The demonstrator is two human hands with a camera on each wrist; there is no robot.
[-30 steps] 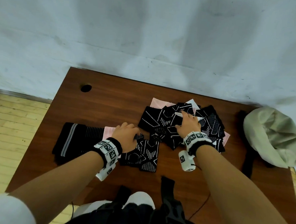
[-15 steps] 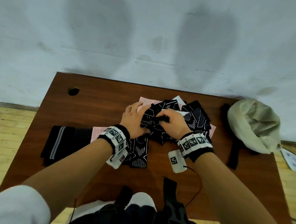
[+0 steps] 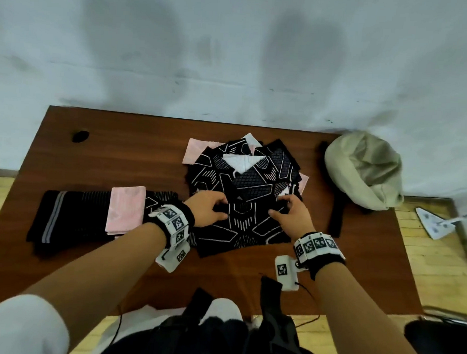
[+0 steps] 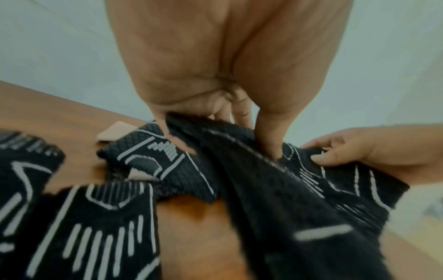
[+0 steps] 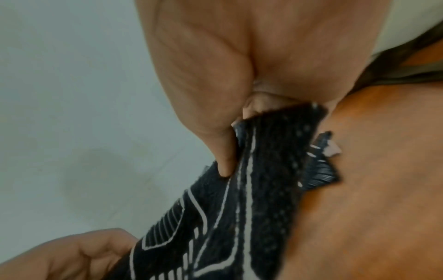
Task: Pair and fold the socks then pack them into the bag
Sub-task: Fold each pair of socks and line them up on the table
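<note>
Here, both hands work one black sock (image 3: 247, 226) with white line pattern, near the middle of the counter (image 3: 125, 157), toward its front edge. Left hand (image 3: 207, 212) pinches the sock's left side, thumb pressed into the cloth, fingers curled under; right hand (image 3: 292, 216) pinches its right side the same way. The wrist views show the sock lifted and bunched between them. Behind it, touching, a loose pile (image 3: 243, 166) of black patterned, pink and white socks lies mid-counter toward the back edge. By the left edge, a row of flat socks: black striped pair (image 3: 62, 216), with a pink pair (image 3: 125, 209) lying on it. Beige bag (image 3: 362, 170) sits at the back right corner, mouth slumped open.
</note>
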